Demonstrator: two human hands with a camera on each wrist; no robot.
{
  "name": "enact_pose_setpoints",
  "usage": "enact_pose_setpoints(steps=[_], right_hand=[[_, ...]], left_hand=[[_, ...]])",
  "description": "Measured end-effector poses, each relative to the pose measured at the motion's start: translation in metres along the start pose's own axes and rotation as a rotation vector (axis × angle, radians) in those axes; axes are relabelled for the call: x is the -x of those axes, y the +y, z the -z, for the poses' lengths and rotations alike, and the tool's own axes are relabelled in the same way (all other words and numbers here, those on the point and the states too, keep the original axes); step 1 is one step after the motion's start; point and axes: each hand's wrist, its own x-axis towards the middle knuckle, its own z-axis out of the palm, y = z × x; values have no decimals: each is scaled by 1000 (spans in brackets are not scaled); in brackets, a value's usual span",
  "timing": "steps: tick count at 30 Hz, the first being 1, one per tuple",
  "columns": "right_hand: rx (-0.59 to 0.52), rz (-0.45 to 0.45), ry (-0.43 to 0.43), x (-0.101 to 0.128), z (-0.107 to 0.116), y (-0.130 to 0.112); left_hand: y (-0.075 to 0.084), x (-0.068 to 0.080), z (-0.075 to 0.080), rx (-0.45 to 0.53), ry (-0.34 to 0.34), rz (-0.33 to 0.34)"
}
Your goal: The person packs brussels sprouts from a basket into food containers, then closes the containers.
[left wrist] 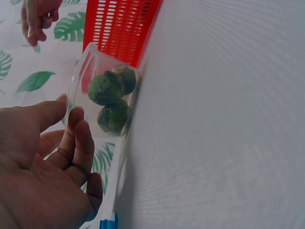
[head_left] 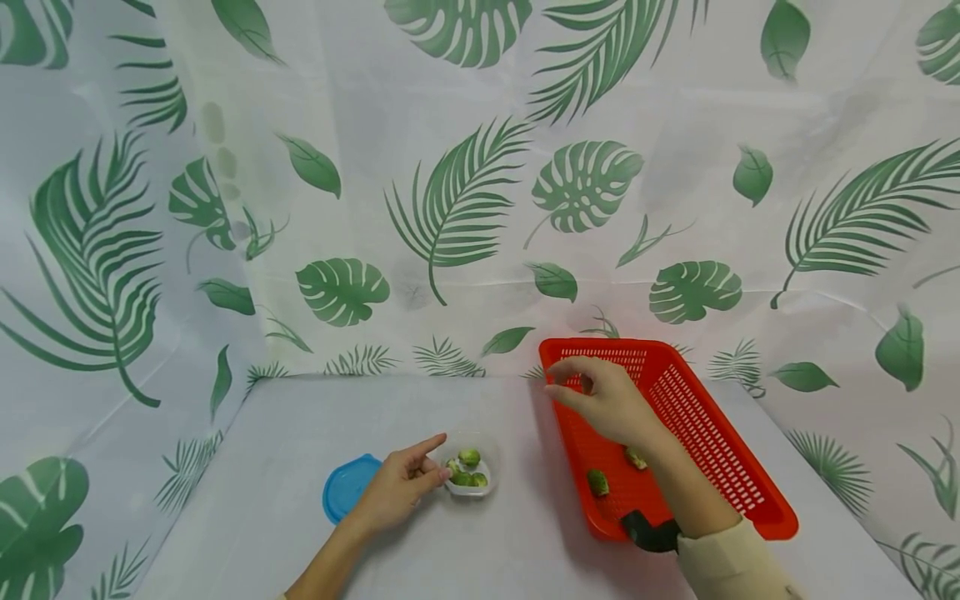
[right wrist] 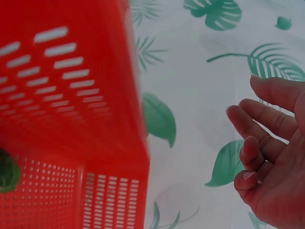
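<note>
Left hand [head_left: 397, 487]: rested on the surface [head_left: 262, 517], fingers loose, tips touching clear container [head_left: 470, 477] holding three sprouts [head_left: 468, 457]. Blue lid [head_left: 347, 486]: partly hidden behind that hand. Right hand [head_left: 603, 400]: hovered over red basket [head_left: 720, 450], fingers relaxed, empty. Two sprouts [head_left: 597, 482] lay inside the basket.

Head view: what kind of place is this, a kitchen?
Probably a staged tabletop set, not a kitchen: a leaf-print curtain walls in a plain grey table, bearing only a red basket, sprouts and a small tub.
</note>
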Motion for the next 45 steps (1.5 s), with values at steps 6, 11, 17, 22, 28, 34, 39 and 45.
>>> enact_pose_setpoints(steps=[6, 11, 17, 22, 28, 34, 39, 45], right_hand=[[-10, -28, -26, -1, 6, 12], [-17, -42, -39, -3, 9, 23], [-16, -74, -53, -6, 12, 37], [-8, -91, -58, -9, 16, 46], [-4, -106, -76, -11, 21, 59], [-8, -149, -98, -12, 25, 76], [-1, -172, -97, -13, 26, 90], [26, -204, -114, -12, 27, 94]], left_hand=[[-1, 0, 0, -1, 0, 6], [-1, 0, 0, 8, 6, 12], [-1, 1, 0, 20, -1, 17], [-1, 1, 1, 22, -1, 17], [-1, 1, 1, 17, -3, 8], [-2, 0, 0, 16, 0, 5], [-1, 1, 0, 21, 3, 12], [-1, 1, -1, 23, 1, 11]])
